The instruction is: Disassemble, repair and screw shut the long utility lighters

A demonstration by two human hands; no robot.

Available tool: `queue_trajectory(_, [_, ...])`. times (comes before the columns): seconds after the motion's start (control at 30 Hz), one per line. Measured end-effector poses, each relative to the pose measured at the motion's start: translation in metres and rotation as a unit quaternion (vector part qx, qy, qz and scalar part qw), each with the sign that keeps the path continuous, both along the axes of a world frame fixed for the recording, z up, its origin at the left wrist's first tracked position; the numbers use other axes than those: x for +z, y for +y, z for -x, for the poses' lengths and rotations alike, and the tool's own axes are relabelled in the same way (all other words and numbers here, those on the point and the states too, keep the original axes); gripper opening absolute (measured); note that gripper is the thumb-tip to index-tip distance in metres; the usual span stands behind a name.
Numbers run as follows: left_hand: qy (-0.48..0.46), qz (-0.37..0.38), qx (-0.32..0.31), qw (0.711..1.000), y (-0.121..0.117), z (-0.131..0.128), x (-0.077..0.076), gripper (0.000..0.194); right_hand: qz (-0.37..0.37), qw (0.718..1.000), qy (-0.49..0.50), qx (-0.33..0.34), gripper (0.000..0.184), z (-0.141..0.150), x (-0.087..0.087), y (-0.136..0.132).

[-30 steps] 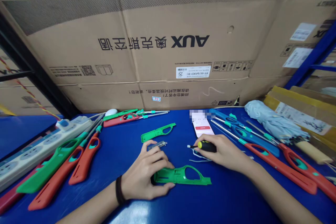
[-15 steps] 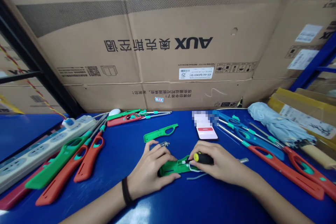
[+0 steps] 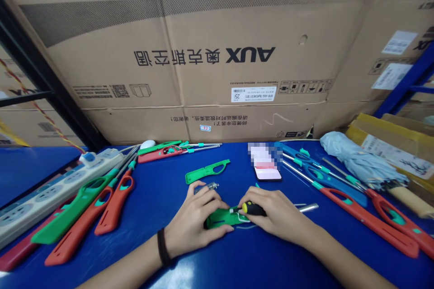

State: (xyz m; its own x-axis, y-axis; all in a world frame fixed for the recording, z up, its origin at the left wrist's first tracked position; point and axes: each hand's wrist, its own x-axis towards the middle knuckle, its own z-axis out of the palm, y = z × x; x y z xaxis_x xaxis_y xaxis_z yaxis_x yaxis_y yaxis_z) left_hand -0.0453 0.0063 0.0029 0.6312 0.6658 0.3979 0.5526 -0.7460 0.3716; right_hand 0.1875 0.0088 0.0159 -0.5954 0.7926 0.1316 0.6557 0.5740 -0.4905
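Note:
My left hand is closed around the left end of a green lighter casing half on the blue table, thumb along the near edge. My right hand grips a small screwdriver with a black and yellow handle, its tip end over the casing; the tip itself is too small to make out. A thin white wire loops beneath the right fingers. From behind that hand sticks out a metal tube. By the left fingertips lies a small clear part. Farther back rests the other green casing half.
Several lighters lie left, including an orange one, beside a white power strip. Right are more lighters, among them a red-orange one, and a folded umbrella. A phone lies centrally before a large cardboard box.
My right hand has shifted slightly left with the screwdriver, over the casing. More of the metal tube shows to its right. My left hand stays in place.

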Motion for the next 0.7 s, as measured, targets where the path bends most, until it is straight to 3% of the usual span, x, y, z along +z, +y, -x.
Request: queue_trajectory(0.7, [0.044, -0.039, -0.028, 0.998, 0.0031, 0.0050, -0.0032, 0.031, 0.012, 1.000, 0.007, 0.020, 0.019, -0.0020, -0.0005, 0.0014])
